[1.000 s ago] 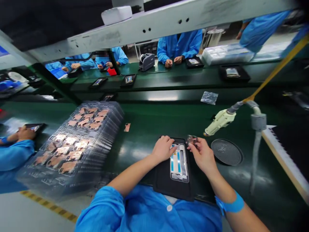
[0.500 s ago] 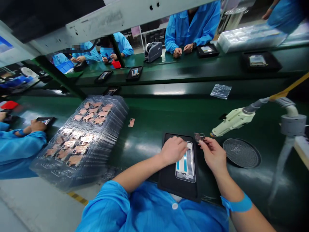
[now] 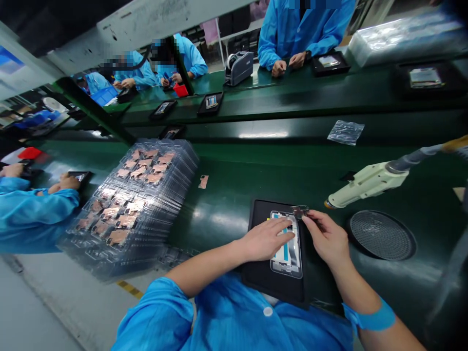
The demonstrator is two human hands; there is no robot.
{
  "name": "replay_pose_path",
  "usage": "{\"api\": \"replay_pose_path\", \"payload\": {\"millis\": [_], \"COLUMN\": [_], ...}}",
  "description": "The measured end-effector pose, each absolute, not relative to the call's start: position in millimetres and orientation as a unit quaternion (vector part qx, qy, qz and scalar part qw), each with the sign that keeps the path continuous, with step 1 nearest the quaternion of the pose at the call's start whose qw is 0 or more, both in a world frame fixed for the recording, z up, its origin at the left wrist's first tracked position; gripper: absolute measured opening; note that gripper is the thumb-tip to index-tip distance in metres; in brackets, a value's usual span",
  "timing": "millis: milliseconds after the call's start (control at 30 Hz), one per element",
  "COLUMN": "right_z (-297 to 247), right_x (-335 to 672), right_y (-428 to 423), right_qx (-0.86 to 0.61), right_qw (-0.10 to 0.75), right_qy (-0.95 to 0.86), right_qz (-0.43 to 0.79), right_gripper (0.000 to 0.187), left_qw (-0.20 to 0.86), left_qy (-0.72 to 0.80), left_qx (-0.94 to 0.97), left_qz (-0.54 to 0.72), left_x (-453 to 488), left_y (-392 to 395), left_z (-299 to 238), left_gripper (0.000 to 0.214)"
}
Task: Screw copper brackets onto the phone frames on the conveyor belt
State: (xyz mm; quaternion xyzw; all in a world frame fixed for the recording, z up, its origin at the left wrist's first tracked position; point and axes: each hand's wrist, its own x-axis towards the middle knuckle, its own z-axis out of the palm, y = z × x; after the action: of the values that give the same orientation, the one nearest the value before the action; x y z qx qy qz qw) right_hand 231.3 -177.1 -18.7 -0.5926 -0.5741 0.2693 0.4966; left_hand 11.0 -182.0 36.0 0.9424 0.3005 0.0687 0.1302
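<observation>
A phone frame (image 3: 293, 258) with blue strips lies in a black tray (image 3: 259, 279) close to my body. Across its upper part rests my left hand (image 3: 268, 239), palm down with the fingers stretched out, covering some of the frame. Pinched between the thumb and fingers of my right hand (image 3: 327, 240) is a small dark circuit board (image 3: 300, 211). The board hangs over the top right corner of the frame; whether it touches the frame I cannot tell.
A stack of clear plastic trays (image 3: 179, 195) with copper-coloured pieces stands left. One loose copper piece (image 3: 204, 182) lies beside it. At right are a pale nozzle tool (image 3: 367, 184) on a hose and a round mesh disc (image 3: 382, 235). Co-workers (image 3: 303, 29) sit across the bench.
My left hand has flattened, its fingers spreading further over the phone frame. The circuit board in my right hand has come over the frame's corner. The whole view has shifted slightly.
</observation>
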Motion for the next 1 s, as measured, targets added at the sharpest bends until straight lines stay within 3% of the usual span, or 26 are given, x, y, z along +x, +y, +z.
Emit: {"api": "replay_pose_path", "payload": {"millis": [233, 433, 600, 1000], "right_z": [-17, -13, 3, 7], "right_x": [227, 227, 223, 206], "right_y": [-178, -175, -174, -166], "right_qx": [-0.59, -0.584, -0.562, -0.473], "right_qw": [0.465, 0.471, 0.473, 0.41], "right_qy": [-0.606, -0.611, -0.631, -0.734], "right_qz": [0.262, 0.252, 0.25, 0.263], "right_gripper": [0.052, 0.052, 0.038, 0.033], "left_qw": [0.133, 0.132, 0.131, 0.099], "left_qy": [0.247, 0.26, 0.291, 0.288], "left_qx": [0.96, 0.955, 0.944, 0.946], "left_qz": [-0.012, 0.056, 0.083, 0.109], "left_x": [-15, -16, -14, -16], "left_y": [-169, -181, -201, -210], "left_z": [45, 48, 42, 25], "left_gripper": [0.042, 0.035, 0.037, 0.034]}}
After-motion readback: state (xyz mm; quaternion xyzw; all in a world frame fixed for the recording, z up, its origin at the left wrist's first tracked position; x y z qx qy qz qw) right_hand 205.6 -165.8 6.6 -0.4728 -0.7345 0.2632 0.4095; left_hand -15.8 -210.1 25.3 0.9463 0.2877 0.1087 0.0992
